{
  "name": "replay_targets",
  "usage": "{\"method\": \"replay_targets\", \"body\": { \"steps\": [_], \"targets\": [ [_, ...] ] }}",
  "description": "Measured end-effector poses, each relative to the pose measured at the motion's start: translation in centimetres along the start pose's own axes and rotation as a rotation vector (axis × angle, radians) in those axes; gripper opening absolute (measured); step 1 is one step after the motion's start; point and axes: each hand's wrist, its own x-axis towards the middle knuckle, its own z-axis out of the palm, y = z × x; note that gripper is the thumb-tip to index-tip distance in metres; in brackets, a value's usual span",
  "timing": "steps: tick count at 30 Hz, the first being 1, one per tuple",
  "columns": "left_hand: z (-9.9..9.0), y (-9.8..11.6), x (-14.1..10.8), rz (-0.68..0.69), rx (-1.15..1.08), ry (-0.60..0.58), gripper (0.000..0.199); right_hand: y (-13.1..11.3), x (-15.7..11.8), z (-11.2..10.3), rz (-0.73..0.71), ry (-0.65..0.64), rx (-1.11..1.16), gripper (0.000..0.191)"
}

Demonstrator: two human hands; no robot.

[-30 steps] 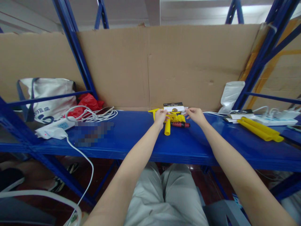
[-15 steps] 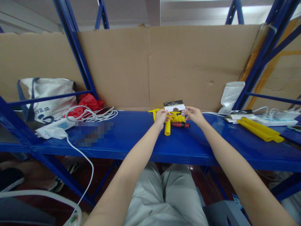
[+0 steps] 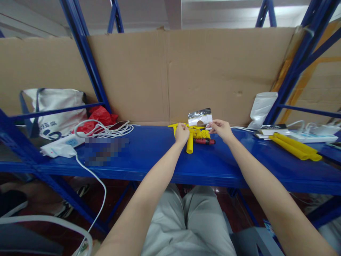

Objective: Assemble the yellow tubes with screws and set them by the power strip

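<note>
A black and white card (image 3: 199, 116) with a round cut-out stands tilted over the far part of the blue shelf. My right hand (image 3: 221, 130) pinches its lower right corner. At its lower left, my left hand (image 3: 182, 133) has its fingers closed over yellow parts; what they grip is too small to make out. A yellow tube (image 3: 189, 145) sticks out toward me beside my left hand. Between my hands lie yellow ribbed pieces (image 3: 204, 134) and a dark red tool (image 3: 204, 141) with black parts.
Two yellow rolls (image 3: 293, 146) and a power strip (image 3: 311, 137) lie at the right. A white bag (image 3: 57, 110), a red plastic bag (image 3: 101, 115), coiled white cables and another power strip (image 3: 66, 144) are at the left. Cardboard (image 3: 133, 78) walls the back.
The card has risen slightly and tilted, its right side higher. My left hand has turned and its fingers have drawn closer together. My right hand has shifted slightly right with the card's corner.
</note>
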Motion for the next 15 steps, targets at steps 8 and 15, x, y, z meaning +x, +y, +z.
{"method": "replay_targets", "body": {
  "steps": [8,15],
  "targets": [
    [-0.1,-0.9,-0.2,0.052,0.489,-0.135,0.025,0.1,0.1,-0.1,0.016,-0.001,-0.044,0.038],
    [0.9,-1.9,0.7,-0.122,0.093,-0.259,0.014,-0.4,-0.3,0.2,0.056,-0.02,-0.035,0.035]
  ]
}}
